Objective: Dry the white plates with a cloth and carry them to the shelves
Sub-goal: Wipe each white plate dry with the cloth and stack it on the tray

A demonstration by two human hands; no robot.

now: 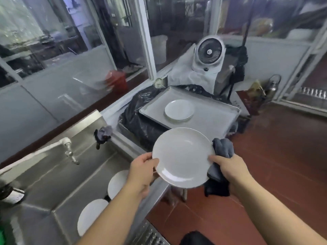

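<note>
Held level at frame centre above the sink's right edge: round glossy white plate point(183, 157), face up. At 9 o'clock on its rim, left hand point(143, 171), fingers curled around the edge. At 3 o'clock, right hand point(230, 171), thumb on the rim, pinching a crumpled grey cloth point(221, 156) against it. At 12 o'clock, well apart, rectangular metal tray point(208, 117) bearing a second small white plate point(179, 109). To the right, open red tiled floor point(283, 156).
</note>
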